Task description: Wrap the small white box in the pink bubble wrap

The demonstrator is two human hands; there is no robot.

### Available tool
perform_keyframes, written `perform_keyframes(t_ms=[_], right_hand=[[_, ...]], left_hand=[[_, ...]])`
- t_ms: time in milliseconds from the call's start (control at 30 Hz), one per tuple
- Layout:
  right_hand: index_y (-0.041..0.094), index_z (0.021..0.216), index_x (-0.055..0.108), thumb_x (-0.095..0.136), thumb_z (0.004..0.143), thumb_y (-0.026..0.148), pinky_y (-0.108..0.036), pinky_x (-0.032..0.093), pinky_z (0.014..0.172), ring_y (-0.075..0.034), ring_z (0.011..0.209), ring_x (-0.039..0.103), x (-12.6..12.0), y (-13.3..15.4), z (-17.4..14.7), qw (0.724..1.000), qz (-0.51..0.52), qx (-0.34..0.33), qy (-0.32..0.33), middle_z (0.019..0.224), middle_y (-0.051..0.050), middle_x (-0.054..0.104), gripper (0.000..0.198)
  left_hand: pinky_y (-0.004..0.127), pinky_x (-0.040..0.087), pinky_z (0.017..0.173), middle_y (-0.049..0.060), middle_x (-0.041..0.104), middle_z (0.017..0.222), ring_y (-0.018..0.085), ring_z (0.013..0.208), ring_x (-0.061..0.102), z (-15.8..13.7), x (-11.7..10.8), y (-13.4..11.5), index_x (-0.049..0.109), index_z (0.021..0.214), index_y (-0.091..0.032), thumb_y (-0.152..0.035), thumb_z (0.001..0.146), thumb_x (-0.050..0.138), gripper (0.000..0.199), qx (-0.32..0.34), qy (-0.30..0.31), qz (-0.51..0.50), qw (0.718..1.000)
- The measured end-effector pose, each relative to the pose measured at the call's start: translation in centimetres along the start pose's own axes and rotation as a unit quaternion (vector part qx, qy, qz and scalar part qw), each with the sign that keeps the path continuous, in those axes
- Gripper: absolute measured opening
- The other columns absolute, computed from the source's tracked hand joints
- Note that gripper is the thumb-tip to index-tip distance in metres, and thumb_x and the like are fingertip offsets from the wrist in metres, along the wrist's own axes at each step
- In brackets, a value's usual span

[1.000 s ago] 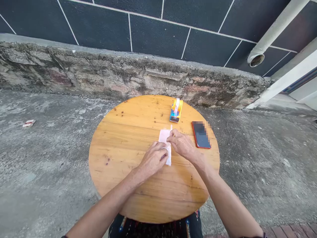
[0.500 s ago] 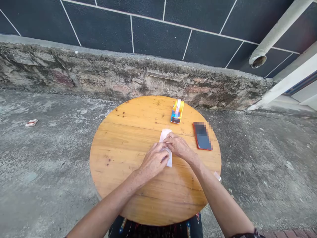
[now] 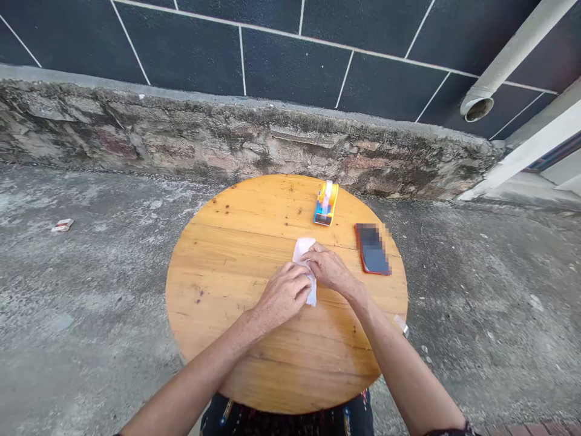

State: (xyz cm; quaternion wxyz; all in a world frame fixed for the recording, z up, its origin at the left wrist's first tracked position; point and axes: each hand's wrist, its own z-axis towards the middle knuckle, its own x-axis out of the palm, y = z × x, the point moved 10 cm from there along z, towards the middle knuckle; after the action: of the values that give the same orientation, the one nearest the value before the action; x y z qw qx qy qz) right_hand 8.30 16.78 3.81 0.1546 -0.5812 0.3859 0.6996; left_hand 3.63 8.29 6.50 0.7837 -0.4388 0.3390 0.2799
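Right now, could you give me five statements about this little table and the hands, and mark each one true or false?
1. The left hand and right hand are both at the white sheet. True.
2. The phone lies left of the white sheet. False: it lies to the right.
3. The table has square corners. False: its edge is rounded.
4. The tape dispenser sits beyond the hands, toward the far edge. True.
5. The right hand is touching the tape dispenser. False: neither hand is on it.

From its near side, the head camera looks forward and down over the round wooden table (image 3: 218,260), close by.
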Motion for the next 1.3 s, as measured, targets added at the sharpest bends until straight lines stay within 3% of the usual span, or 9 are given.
perform_keyframes(t_ms=[267,533,867,1067,1300], right_hand=[[0.024,0.111,0.068,0.047,0.088,0.009,-0.026,0.044,0.082,-0.016,0.093,0.06,-2.1,-0.4,-0.5,0.999,0.018,-0.004,-0.041,0.105,-0.004,0.06,0.035],[0.023,0.112,0.068,0.049,0.084,0.007,-0.026,0.044,0.082,-0.017,0.099,0.06,-0.2,-0.3,-0.4,1.0,0.03,0.004,0.001,0.111,-0.005,0.062,0.038],[0.022,0.117,0.063,0.048,0.087,0.008,-0.028,0.046,0.079,-0.018,0.097,0.06,-2.0,-0.1,-2.9,0.994,0.063,-0.026,-0.084,0.109,-0.006,0.063,0.036],[0.022,0.098,0.071,0.046,0.089,0.008,-0.026,0.045,0.079,-0.017,0.095,0.062,-0.7,0.3,-2.7,0.998,0.05,-0.03,-0.031,0.102,-0.004,0.067,0.03],[0.022,0.1,0.07,0.045,0.089,0.009,-0.026,0.044,0.079,-0.017,0.095,0.063,-0.6,0.0,-2.5,0.999,0.026,-0.019,-0.02,0.104,-0.004,0.067,0.03]], left_hand=[[0.034,0.046,0.085,0.005,0.067,0.101,0.021,0.095,0.053,-0.1,0.1,0.1,0.063,0.074,-0.019,-0.01,0.086,0.05,0.019,0.009,-0.008,-0.012,1.0],[0.033,0.046,0.084,0.004,0.066,0.095,0.02,0.094,0.053,0.0,0.1,0.0,0.062,0.074,-0.019,-0.009,0.086,0.052,0.018,0.008,-0.002,-0.026,1.0],[0.032,0.046,0.082,0.004,0.066,0.095,0.02,0.091,0.052,-0.1,0.1,0.2,0.06,0.073,-0.018,-0.007,0.085,0.051,0.019,0.012,-0.013,-0.039,0.999],[0.033,0.046,0.084,0.004,0.066,0.097,0.021,0.096,0.052,-0.1,0.1,0.2,0.059,0.074,-0.018,-0.009,0.086,0.051,0.017,0.007,-0.01,-0.051,0.999],[0.033,0.046,0.084,0.004,0.065,0.098,0.02,0.096,0.051,-0.2,0.1,0.3,0.059,0.074,-0.018,-0.01,0.087,0.05,0.017,0.009,-0.015,-0.06,0.998]])
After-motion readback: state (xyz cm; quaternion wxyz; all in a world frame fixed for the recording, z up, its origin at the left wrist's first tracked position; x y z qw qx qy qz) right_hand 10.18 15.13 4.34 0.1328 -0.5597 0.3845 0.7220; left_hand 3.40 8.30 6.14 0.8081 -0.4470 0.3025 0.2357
